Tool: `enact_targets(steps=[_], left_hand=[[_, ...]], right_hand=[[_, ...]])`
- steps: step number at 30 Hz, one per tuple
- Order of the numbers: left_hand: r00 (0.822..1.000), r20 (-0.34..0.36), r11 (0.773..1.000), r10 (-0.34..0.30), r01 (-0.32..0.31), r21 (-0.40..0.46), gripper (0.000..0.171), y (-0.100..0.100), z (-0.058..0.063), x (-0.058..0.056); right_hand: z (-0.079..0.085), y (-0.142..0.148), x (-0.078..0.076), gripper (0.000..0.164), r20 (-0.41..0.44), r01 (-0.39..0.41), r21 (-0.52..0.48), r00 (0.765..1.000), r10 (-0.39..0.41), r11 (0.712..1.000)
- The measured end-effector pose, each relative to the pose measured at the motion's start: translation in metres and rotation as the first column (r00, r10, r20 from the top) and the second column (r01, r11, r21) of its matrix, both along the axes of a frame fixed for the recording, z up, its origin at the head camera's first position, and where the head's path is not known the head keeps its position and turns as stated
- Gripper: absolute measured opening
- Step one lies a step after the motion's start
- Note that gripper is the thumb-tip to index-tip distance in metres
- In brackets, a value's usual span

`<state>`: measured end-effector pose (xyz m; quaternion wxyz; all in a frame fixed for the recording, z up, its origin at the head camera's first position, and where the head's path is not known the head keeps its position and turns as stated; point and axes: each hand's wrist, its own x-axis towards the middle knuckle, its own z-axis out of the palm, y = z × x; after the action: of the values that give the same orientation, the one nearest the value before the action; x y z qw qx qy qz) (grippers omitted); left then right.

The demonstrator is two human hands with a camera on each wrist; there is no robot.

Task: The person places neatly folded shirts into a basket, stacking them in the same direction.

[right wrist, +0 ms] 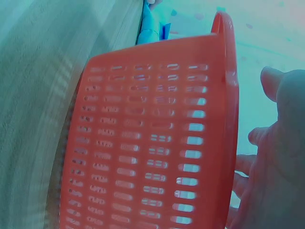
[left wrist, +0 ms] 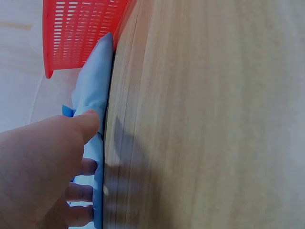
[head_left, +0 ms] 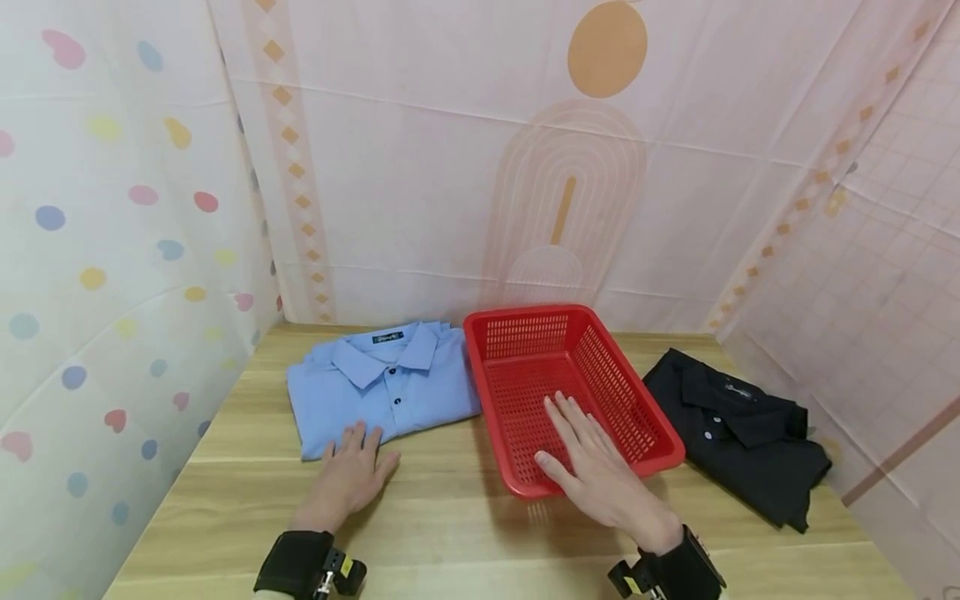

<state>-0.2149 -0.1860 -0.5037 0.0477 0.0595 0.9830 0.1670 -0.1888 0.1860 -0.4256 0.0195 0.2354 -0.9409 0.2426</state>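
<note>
"Head view checked: found the left hand (head_left: 348, 479) where?"

"At the near edge of the folded blue shirt (head_left: 386, 387). Saw that shirt lying toward one o'clock from the hand, with its long axis set from about half past eight to half past two."

"Gripped anything?"

"Nothing. Saw relaxed, nearly straight fingers resting on the cloth."

"And with the right hand (head_left: 596, 475)?"

"Held nothing either. Spread loosely over the near right part of the red basket (head_left: 551, 375); could not tell any contact with the rim. Judged the basket toward eleven o'clock from there, with long sides running from eleven to five."

"Nearer to which hand, the black shirt (head_left: 738, 442)?"

"To the right, close to three o'clock from it, slanting from half past ten to half past four."

"Materials?"

"Noted smooth blue cloth with a pointed collar, dark buttons and a soft rounded fold; black cloth with pale buttons; glossy, slotted plastic in a tapering box; streaked grain across the wooden tabletop (head_left: 442, 542)."
</note>
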Motion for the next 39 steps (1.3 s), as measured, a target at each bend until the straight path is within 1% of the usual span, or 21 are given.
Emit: enact_targets(steps=[9,14,18,24,28,33,39], left_hand=[[1.000,0.001,1.000,0.012,-0.012,0.006,0.068,0.001,0.001,0.010],[1.000,0.001,1.000,0.017,-0.017,0.015,0.070,0.001,0.001,0.012],[1.000,-0.004,1.000,0.019,-0.019,0.005,0.069,0.001,0.000,0.016],[0.999,-0.027,1.000,0.030,-0.031,-0.007,0.066,0.000,-0.002,0.027],[0.999,-0.038,1.000,0.028,-0.028,-0.007,0.064,-0.001,-0.001,0.031],[0.999,-0.039,0.999,0.032,-0.032,-0.015,0.063,-0.001,-0.002,0.037],[0.997,-0.071,0.999,0.040,-0.042,-0.022,0.061,-0.003,-0.002,0.044]], right_hand=[[0.004,-0.007,0.006,0.076,0.015,-0.024,0.005,1.000,0.024,1.000],[0.007,-0.013,0.008,0.076,0.026,-0.043,0.009,0.999,0.042,0.999],[0.007,-0.020,0.011,0.076,0.004,-0.058,0.015,0.998,0.058,0.998],[0.010,-0.033,0.017,0.077,-0.004,-0.102,0.016,0.995,0.102,0.995],[0.010,-0.041,0.018,0.078,-0.008,-0.120,0.019,0.993,0.120,0.993],[0.009,-0.049,0.020,0.077,-0.026,-0.138,0.019,0.990,0.139,0.990],[0.005,-0.063,0.024,0.077,-0.072,-0.189,0.025,0.979,0.190,0.982]])
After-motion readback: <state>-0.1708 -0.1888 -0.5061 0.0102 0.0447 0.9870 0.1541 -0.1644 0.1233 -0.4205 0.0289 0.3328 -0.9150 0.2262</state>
